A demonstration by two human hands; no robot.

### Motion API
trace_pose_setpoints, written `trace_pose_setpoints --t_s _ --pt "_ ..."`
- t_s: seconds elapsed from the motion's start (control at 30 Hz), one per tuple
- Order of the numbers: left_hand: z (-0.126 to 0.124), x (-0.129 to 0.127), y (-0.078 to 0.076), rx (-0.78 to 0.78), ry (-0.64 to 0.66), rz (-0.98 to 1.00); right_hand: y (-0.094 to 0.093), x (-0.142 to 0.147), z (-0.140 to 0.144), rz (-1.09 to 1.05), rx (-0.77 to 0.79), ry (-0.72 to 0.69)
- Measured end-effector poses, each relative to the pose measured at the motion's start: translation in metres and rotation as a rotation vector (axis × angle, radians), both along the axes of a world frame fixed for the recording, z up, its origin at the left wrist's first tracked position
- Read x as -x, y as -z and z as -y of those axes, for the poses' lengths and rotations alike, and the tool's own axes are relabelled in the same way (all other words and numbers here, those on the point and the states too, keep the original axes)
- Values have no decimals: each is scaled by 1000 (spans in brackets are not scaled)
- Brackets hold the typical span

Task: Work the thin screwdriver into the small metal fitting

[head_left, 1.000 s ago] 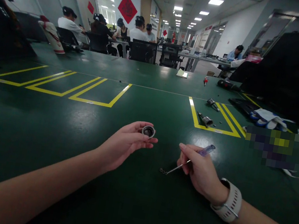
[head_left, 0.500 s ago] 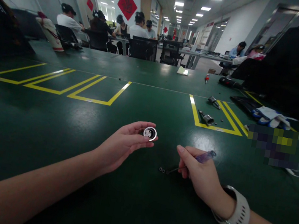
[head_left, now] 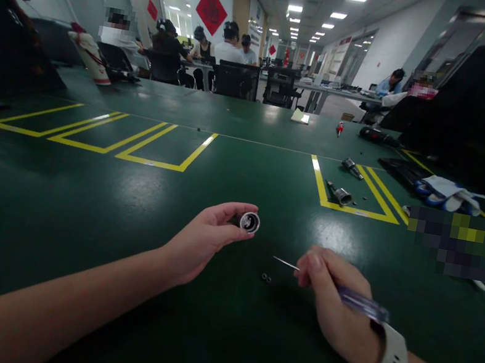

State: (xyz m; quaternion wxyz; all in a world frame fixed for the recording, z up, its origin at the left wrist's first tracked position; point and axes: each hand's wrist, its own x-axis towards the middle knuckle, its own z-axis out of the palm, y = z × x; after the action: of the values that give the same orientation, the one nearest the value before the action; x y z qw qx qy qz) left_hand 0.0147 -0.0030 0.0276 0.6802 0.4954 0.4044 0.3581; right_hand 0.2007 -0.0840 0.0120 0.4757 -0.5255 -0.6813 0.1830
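Observation:
Near the middle of the view, my left hand (head_left: 202, 237) grips a short metal cylindrical connector shell (head_left: 249, 223) between thumb and fingers. Its round open end faces me, and lighter parts show inside. To the right, my right hand (head_left: 334, 301) is closed around the purple translucent handle of a thin screwdriver (head_left: 364, 304). The bare shaft points left toward the shell, with its tip apart from it. Two small ring-like nuts (head_left: 266, 278) lie on the green table (head_left: 214, 339) below the tip, between my hands.
Two metal connectors (head_left: 341, 194) lie in a yellow-taped box at right. Gloves (head_left: 447, 194), a red screwdriver (head_left: 339, 129) and a sticky-note pad (head_left: 300, 116) lie farther off. More yellow tape outlines (head_left: 149, 162) mark the left. Several people sit at tables behind.
My right hand has turned and drawn back right, lifting the screwdriver tip from beside the small nuts; its shaft now lies flatter. My left hand still holds the shell, slightly shifted.

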Motion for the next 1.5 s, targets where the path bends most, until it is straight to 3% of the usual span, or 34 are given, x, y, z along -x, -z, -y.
trace_pose_setpoints --t_s 0.13,0.3,0.47,0.7,1.3,1.5 --pt "6 -1 3 -31 64 -26 -3 4 1 100 -248 -220" --pt "14 -2 -1 -48 125 -55 -2 10 1 175 -240 -336" --pt "17 -3 -2 -73 145 -71 4 10 1 248 -202 -336" --pt "19 -7 -2 -101 90 -79 4 12 5 352 -269 -341" --pt "19 -10 3 -171 26 -142 2 19 5 425 -228 -327" --pt "16 -10 6 -142 24 -157 -4 17 5 266 -206 -312"
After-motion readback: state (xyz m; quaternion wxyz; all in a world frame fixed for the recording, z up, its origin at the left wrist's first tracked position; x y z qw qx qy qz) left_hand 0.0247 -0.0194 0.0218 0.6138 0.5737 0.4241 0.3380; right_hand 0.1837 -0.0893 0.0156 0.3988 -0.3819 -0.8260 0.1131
